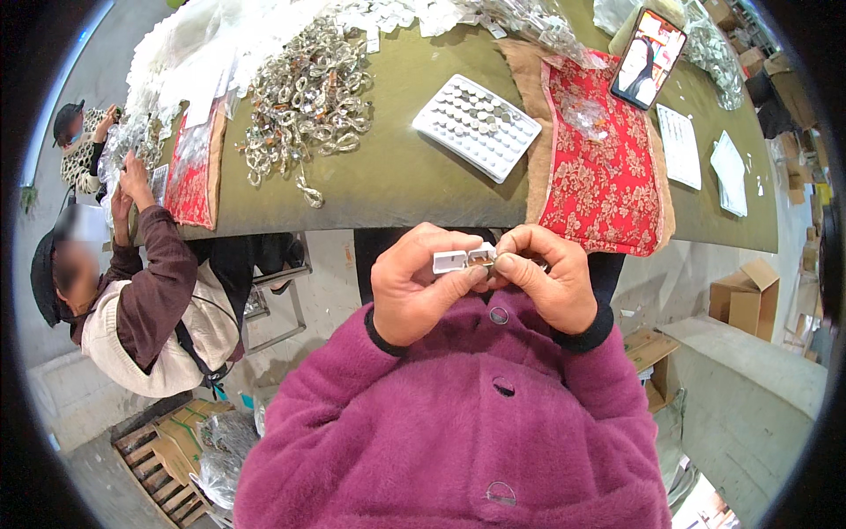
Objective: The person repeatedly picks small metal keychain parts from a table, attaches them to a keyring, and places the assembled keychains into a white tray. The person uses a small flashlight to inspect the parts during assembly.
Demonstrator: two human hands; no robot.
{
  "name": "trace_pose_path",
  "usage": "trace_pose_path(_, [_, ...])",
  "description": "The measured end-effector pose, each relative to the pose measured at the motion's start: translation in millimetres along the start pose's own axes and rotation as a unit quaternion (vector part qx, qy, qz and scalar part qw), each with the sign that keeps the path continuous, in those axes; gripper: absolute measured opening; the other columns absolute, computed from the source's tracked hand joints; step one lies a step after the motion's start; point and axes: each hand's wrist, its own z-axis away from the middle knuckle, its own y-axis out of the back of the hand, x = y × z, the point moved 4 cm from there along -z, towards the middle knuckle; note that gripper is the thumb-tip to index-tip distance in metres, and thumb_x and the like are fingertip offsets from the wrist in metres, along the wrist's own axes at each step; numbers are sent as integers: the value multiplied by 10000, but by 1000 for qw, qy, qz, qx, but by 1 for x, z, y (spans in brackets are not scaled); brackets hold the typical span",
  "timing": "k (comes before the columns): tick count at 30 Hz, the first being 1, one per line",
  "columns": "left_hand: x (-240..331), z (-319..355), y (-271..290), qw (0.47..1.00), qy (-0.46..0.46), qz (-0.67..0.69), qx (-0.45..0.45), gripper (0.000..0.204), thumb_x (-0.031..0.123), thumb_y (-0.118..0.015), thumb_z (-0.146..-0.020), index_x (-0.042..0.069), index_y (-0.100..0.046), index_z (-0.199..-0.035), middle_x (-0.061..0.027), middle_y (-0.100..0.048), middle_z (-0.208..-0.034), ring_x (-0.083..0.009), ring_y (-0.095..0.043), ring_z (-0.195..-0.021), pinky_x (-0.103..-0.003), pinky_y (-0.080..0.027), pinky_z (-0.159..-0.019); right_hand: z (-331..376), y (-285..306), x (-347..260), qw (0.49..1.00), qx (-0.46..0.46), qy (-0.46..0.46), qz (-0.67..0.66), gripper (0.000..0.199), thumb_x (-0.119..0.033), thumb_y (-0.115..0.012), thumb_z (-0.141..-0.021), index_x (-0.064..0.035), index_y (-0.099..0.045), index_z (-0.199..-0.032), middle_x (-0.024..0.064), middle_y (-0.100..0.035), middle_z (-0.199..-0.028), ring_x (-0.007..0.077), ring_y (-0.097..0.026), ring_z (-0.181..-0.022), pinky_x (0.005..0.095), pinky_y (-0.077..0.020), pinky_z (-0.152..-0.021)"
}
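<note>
Far across the olive table (414,176) lie one red patterned cloth (604,159), one white compartment tray (477,125) and one phone (648,58). Near, at chest height, the left hand (414,286) pinches one small white box (449,261); the right hand (545,278) pinches one small metal piece (481,257) against it. Both parts appear light, rigid and easily dropped; grip by the edges.

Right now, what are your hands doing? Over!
Left hand pinches small white box. Right hand pinches small metal piece against it. Both held close above the magenta coat, short of the table. Nothing between hands.
</note>
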Motion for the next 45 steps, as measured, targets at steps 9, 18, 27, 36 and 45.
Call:
trace_pose_path(9, [-35,0,-7,875,303,375,-28,332,9,-753,-954,-37,-647,-1265,-137,-741,-1017,-200,-727,-769,-326,-637,-668,-3,1,1,998,-11,-12,-55,136,-118,-662,-1060,6,-634,-1107,20,-675,-995,78,-647,-848,254,-554,-766])
trace_pose_path(18, [-16,-5,-9,993,98,59,6,267,-47,-724,-983,-58,-658,-1241,-122,-737,-1025,-163,-733,-816,-299,-644,-720,-8,0,-12,918,64,261,291,186,-16,-751,-890,-19,-620,-1022,115,-627,-883,264,-651,-770,384,-526,-690])
trace_pose_path(27, [-26,-9,-5,970,198,140,13,305,-23,-777,-941,-55,-665,-1222,-112,-751,-1004,-176,-739,-797,-319,-656,-693,-13,-1,-16,872,91,355,323,233,52,-755,-816,-22,-632,-999,130,-668,-896,311,-657,-783,407,-541,-686])
trace_pose_path(36, [-5,-23,-7,951,-180,-248,-31,375,-71,-836,-804,21,-753,-1157,-131,-708,-928,-250,-710,-772,-313,-566,-680,-19,6,-12,909,114,288,278,201,29,-791,-863,-15,-647,-995,96,-680,-896,221,-669,-770,351,-538,-690])
trace_pose_path(45, [-33,-29,-14,967,130,217,-32,285,-61,-743,-955,-37,-670,-1229,-142,-725,-1003,-191,-731,-798,-322,-630,-737,-23,15,-10,997,22,-23,-76,172,-140,-695,-1056,14,-627,-1092,29,-679,-926,92,-666,-781,258,-559,-693])
